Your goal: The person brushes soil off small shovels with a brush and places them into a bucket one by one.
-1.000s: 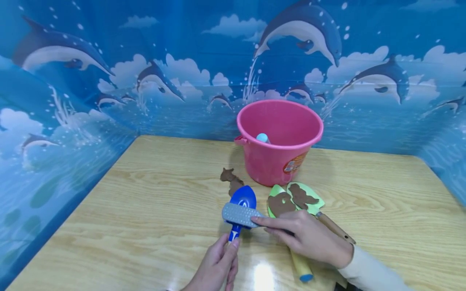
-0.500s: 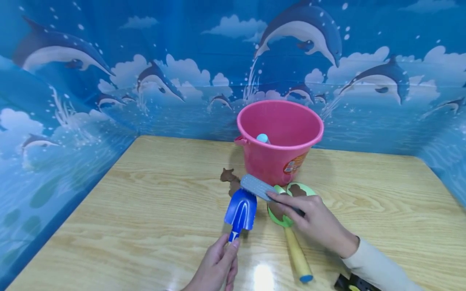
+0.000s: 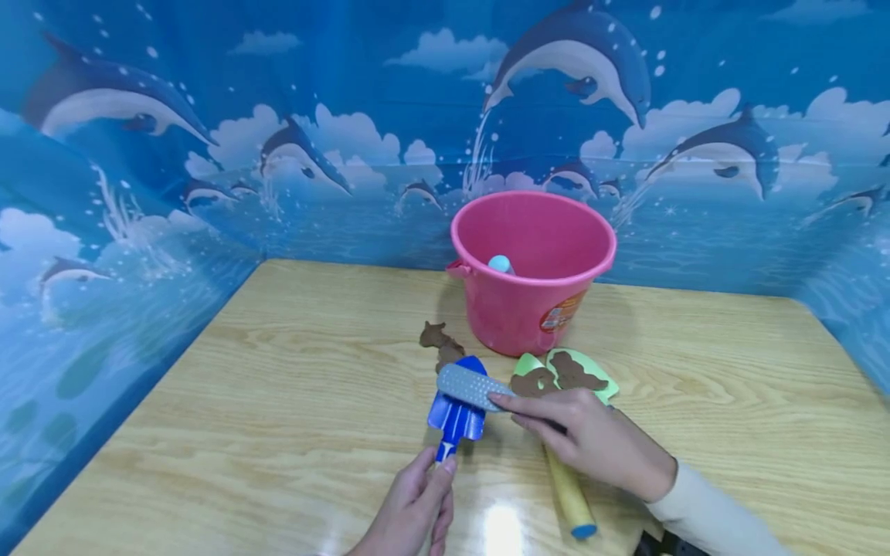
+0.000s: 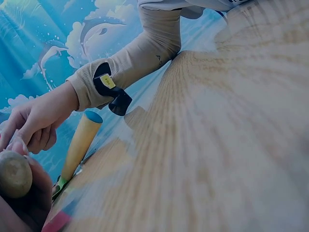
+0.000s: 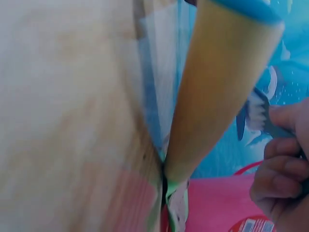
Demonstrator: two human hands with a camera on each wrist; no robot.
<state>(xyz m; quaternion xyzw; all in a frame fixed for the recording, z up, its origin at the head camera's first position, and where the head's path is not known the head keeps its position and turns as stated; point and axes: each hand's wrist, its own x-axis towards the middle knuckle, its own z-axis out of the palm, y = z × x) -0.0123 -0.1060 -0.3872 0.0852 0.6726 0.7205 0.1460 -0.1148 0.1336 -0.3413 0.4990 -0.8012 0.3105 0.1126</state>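
Brushing of a glossy blue shovel (image 3: 455, 419), held on the near side of a round pink plastic bucket (image 3: 507, 313), seems under way, with no brown showing on its blade. Two green-bladed trowels (image 3: 603, 392) at right, topped with flat brown scraps (image 3: 575, 374), seem not yet brushed. The shovel is gripped by the left hand (image 3: 419, 498); a grey bristled brush (image 3: 467, 385) is held across it by the right hand (image 3: 599, 440), index finger extended.
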